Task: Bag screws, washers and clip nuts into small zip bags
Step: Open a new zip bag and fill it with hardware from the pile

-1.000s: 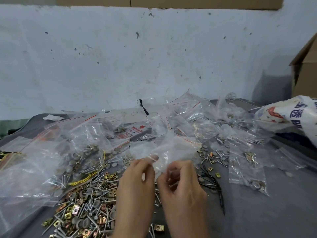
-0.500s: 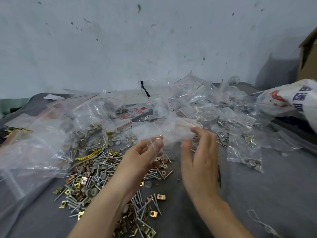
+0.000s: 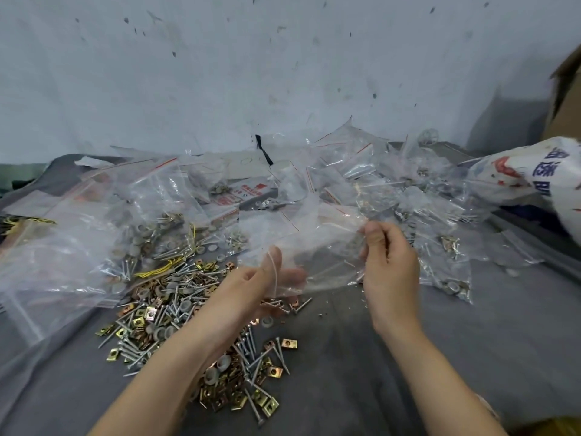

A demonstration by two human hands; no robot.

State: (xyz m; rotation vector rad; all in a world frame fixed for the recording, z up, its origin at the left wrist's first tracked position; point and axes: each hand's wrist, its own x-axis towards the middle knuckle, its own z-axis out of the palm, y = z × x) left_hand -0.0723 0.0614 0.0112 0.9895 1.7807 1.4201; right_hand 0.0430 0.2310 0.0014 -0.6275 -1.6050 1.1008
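I hold a clear small zip bag (image 3: 320,247) stretched between both hands above the grey cloth. My left hand (image 3: 261,284) pinches its left edge, thumb on top and fingers behind the plastic. My right hand (image 3: 390,262) pinches the right edge between thumb and fingers. The bag looks empty. Under and left of my left forearm lies a loose pile of silver screws, grey washers and brass clip nuts (image 3: 176,309), which runs on toward me as more screws and clip nuts (image 3: 251,372).
Filled zip bags (image 3: 440,247) lie heaped behind and right of my hands. Large clear bags (image 3: 63,247) sprawl at the left. A printed white sack (image 3: 540,177) and a cardboard box (image 3: 566,99) stand at the right by the white wall. Grey cloth (image 3: 471,341) covers the table.
My hands have drawn apart, pulling the bag wider between them. The view has tilted down, so more of the loose hardware near me shows.
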